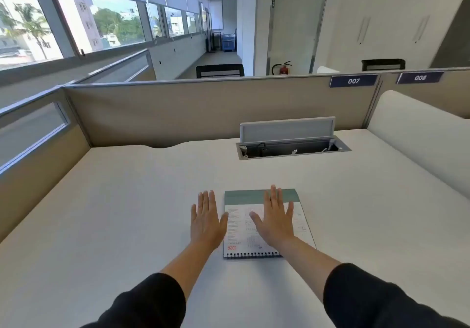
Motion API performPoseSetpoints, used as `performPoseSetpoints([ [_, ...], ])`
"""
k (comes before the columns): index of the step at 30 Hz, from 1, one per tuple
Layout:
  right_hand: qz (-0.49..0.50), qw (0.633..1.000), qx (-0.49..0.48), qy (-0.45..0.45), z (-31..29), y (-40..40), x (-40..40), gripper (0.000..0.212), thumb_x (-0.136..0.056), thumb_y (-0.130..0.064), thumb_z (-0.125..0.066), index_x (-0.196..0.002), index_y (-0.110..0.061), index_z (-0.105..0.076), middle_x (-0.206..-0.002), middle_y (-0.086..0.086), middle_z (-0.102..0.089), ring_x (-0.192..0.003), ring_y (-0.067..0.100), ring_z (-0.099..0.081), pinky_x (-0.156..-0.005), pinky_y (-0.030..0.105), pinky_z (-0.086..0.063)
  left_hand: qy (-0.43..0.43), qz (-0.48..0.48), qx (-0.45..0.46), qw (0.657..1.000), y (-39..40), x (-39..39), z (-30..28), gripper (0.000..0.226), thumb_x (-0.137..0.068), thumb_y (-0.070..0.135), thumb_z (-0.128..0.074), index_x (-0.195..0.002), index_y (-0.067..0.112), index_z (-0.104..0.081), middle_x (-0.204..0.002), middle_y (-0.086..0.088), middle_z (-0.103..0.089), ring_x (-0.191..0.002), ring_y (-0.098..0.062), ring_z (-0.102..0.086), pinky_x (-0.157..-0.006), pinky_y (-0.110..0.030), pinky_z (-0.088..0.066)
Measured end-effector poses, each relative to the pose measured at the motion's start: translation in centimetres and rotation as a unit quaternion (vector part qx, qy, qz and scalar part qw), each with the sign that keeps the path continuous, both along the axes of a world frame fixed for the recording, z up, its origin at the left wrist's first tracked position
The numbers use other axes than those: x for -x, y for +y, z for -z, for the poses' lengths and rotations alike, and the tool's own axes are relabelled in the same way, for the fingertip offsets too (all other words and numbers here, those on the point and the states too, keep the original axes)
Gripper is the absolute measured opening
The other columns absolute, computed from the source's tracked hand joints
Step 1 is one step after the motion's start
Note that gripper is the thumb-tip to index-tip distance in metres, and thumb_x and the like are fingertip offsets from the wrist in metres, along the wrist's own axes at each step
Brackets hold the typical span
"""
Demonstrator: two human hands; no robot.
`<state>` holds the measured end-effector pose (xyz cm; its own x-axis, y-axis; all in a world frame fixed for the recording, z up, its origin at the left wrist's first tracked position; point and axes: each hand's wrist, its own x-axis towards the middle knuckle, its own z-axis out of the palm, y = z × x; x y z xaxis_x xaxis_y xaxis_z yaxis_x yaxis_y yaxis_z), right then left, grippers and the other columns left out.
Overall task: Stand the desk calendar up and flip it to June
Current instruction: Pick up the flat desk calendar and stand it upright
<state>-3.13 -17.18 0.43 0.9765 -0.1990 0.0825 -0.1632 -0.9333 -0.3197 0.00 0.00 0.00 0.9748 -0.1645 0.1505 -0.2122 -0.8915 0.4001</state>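
Head view shows both hands stretched forward, palms down, fingers straight and slightly spread, gripping nothing. The left hand (207,222) lies over the bare desk (132,200) just left of the calendar (240,233), its thumb at or very near the calendar's left edge; whether it touches the desk or hovers just above it, I cannot tell. The right hand (274,219) lies across the middle of the calendar, fingertips reaching onto the teal band at its far end, and it seems to rest on the page, though contact is not certain. Both forearms are bare, with black sleeves (142,302) pushed up near the elbows at the bottom of the frame. The calendar lies flat on the desk, not standing, a little right of centre and close to the person. Its spiral binding runs along the near edge, and the printing reads upside down from here, with red digits at the near left corner; the month on the page is too small to read. The desk is white, and farther back, to the right, a cable box (292,147) is sunk into it with its grey lid (287,129) tipped upright. Beige partitions (178,114) close the desk at the back and left, and two dark labels on the top rail read 007 (353,81) and 008 (419,77). Beyond are windows (89,22) on the left, a corridor, and a red fire extinguisher (283,68) by a glass door.
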Motion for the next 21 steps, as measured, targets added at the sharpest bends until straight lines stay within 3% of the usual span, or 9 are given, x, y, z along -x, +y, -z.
performPoseSetpoints([
  [4, 0.031, 0.995, -0.002, 0.094, 1.5, -1.6, 0.9, 0.078, -0.089, -0.050, -0.037, -0.147, -0.015, 0.000, -0.157, 0.009, 0.014, -0.144, 0.027, 0.016, -0.113, 0.056, 0.005, 0.086, 0.003, -0.051, 0.995, -1.0, 1.9, 2.0, 0.070, -0.092, 0.044, -0.027, -0.145, 0.012, 0.005, -0.158, -0.008, -0.005, -0.144, -0.023, 0.006, -0.115, -0.044, 0.005],
  [8, 0.071, 0.990, -0.026, 0.120, 2.5, -3.3, 1.9, 0.076, -0.088, -0.050, -0.037, -0.147, -0.017, -0.004, -0.158, 0.011, 0.011, -0.144, 0.028, 0.012, -0.114, 0.056, -0.001, 0.152, 0.017, -0.038, 0.988, -2.1, 3.1, 3.1, 0.071, -0.091, 0.045, -0.027, -0.145, 0.013, 0.006, -0.157, -0.005, -0.010, -0.145, -0.022, 0.000, -0.115, -0.047, 0.002],
  [13, 0.161, 0.973, -0.089, 0.139, 1.9, -4.7, 2.2, 0.081, -0.084, -0.055, -0.042, -0.147, -0.017, -0.008, -0.157, 0.017, 0.001, -0.144, 0.031, -0.003, -0.112, 0.049, -0.017, 0.180, -0.018, 0.064, 0.981, -3.8, 3.7, 2.2, 0.072, -0.090, 0.039, -0.040, -0.145, 0.011, -0.004, -0.150, -0.010, -0.027, -0.139, -0.026, -0.023, -0.115, -0.046, -0.017],
  [16, 0.181, 0.968, -0.095, 0.145, 1.2, -4.8, 1.8, 0.076, -0.082, -0.052, -0.047, -0.143, -0.017, -0.018, -0.149, 0.015, -0.023, -0.136, 0.031, -0.024, -0.103, 0.045, -0.030, 0.197, -0.062, 0.179, 0.962, -4.4, 3.5, 1.1, 0.063, -0.086, 0.028, -0.050, -0.140, 0.009, -0.024, -0.136, -0.013, -0.047, -0.124, -0.028, -0.045, -0.104, -0.043, -0.038],
  [18, 0.191, 0.965, -0.108, 0.142, 0.9, -5.1, 1.7, 0.070, -0.080, -0.047, -0.052, -0.139, -0.017, -0.026, -0.140, 0.012, -0.035, -0.128, 0.030, -0.032, -0.097, 0.043, -0.034, 0.203, -0.088, 0.227, 0.948, -4.7, 3.3, 0.5, 0.052, -0.085, 0.024, -0.052, -0.132, 0.010, -0.037, -0.131, -0.012, -0.054, -0.119, -0.029, -0.050, -0.100, -0.043, -0.043],
  [21, 0.208, 0.959, -0.144, 0.129, 0.7, -5.5, 1.7, 0.062, -0.080, -0.037, -0.056, -0.134, -0.017, -0.034, -0.133, 0.012, -0.041, -0.122, 0.030, -0.036, -0.094, 0.040, -0.036, 0.222, -0.139, 0.269, 0.927, -5.0, 3.0, -0.1, 0.049, -0.085, 0.024, -0.050, -0.131, 0.013, -0.039, -0.131, -0.012, -0.054, -0.121, -0.032, -0.046, -0.099, -0.047, -0.042],
])
